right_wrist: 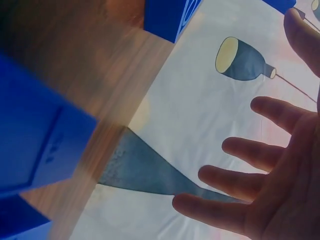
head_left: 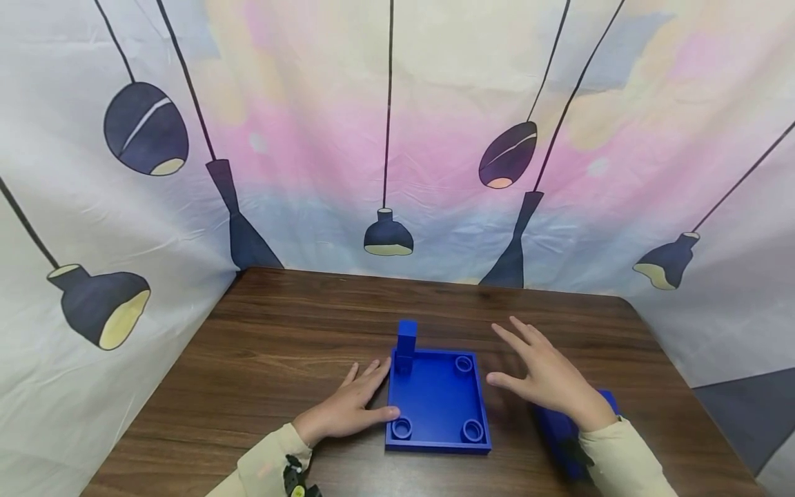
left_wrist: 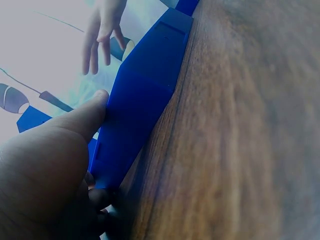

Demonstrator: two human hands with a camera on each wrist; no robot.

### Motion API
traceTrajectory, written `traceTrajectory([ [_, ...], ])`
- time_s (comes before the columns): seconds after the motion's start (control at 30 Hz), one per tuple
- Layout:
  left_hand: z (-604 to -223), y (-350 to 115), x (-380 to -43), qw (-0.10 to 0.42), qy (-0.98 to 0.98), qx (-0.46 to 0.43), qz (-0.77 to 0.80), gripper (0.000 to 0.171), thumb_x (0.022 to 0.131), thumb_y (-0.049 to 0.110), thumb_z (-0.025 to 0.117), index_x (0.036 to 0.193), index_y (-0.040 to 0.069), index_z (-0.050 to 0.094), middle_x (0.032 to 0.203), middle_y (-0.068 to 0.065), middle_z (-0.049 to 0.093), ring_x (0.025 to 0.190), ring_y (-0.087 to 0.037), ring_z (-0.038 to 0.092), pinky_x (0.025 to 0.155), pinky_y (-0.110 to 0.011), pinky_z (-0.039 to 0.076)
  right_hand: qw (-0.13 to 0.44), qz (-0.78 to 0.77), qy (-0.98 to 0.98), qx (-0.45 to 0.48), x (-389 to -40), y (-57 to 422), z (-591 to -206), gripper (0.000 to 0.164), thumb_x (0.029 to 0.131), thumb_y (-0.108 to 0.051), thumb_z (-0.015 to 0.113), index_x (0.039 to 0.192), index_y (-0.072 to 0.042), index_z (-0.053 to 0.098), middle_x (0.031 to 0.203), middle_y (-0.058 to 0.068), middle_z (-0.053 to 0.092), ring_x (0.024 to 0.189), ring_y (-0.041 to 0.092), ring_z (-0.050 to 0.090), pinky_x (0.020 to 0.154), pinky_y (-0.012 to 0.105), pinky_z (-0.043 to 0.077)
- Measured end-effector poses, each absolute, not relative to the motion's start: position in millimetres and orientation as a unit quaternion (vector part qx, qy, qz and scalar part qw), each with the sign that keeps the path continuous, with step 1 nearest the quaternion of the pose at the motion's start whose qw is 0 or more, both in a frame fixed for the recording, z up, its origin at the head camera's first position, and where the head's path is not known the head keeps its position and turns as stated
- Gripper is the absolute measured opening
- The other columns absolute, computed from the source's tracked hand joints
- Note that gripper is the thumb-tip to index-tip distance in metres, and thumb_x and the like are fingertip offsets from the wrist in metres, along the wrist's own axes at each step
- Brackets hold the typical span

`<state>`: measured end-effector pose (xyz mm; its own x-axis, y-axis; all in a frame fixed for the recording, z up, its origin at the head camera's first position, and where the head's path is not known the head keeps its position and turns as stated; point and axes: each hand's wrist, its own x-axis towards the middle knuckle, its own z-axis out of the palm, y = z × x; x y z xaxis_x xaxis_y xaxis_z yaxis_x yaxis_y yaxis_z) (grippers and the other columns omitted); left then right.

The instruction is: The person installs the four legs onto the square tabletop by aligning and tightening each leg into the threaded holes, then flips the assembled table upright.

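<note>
A square blue tray (head_left: 435, 397) with a raised rim lies on the table. Round sockets stand at three of its corners, one of them the near right socket (head_left: 473, 431). At the far left corner a square blue post (head_left: 406, 342) stands upright. My left hand (head_left: 348, 407) rests against the tray's left side, fingers extended, with the thumb (left_wrist: 92, 112) touching the edge. To the right of the tray my right hand (head_left: 549, 373) hovers with fingers spread and nothing in them; its palm (right_wrist: 295, 200) is bare.
More blue parts (head_left: 562, 442) lie on the table below the right forearm, partly covered by it; their exact shape is hidden. The dark wooden table (head_left: 298, 310) ends at a hanging cloth (head_left: 323, 138) printed with lamps.
</note>
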<state>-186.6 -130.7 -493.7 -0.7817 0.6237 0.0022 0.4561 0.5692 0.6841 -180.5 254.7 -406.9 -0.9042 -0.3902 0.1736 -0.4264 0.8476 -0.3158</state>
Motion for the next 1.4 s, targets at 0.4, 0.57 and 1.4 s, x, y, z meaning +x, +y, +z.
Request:
traceTrajectory([
  [0.4, -493.0, -131.3, -186.9, 0.122, 0.879, 0.305, 0.346, 0.094, 0.104, 0.056, 0.060, 0.168, 0.002, 0.019, 0.174, -0.016, 0.020, 0.161, -0.036, 0.013, 0.126, -0.064, -0.004, 0.028, 0.174, -0.966, 0.189, -170.8, 269.2, -415.0, 0.088, 0.093, -0.064, 0.072, 0.162, -0.015, 0.045, 0.162, 0.031, 0.037, 0.131, 0.062, 0.051, 0.093, 0.077, 0.049],
  [0.57, -491.4, -132.2, -187.0, 0.126, 0.880, 0.302, 0.343, 0.094, 0.104, 0.058, 0.059, 0.169, 0.004, 0.017, 0.174, -0.014, 0.019, 0.162, -0.033, 0.011, 0.127, -0.062, -0.006, 0.015, 0.173, -0.968, 0.181, -167.3, 272.0, -418.6, 0.086, 0.093, -0.059, 0.075, 0.160, -0.013, 0.047, 0.159, 0.033, 0.041, 0.128, 0.061, 0.054, 0.091, 0.075, 0.050],
  [1.4, -493.6, -131.0, -185.7, 0.119, 0.877, 0.298, 0.358, 0.084, 0.109, 0.053, 0.049, 0.168, 0.001, 0.020, 0.174, -0.016, 0.020, 0.161, -0.036, 0.014, 0.126, -0.064, -0.004, -0.052, 0.177, -0.970, 0.158, -155.8, 277.9, -421.8, 0.085, 0.097, -0.057, 0.071, 0.159, -0.006, 0.046, 0.152, 0.038, 0.044, 0.127, 0.061, 0.055, 0.090, 0.083, 0.045],
])
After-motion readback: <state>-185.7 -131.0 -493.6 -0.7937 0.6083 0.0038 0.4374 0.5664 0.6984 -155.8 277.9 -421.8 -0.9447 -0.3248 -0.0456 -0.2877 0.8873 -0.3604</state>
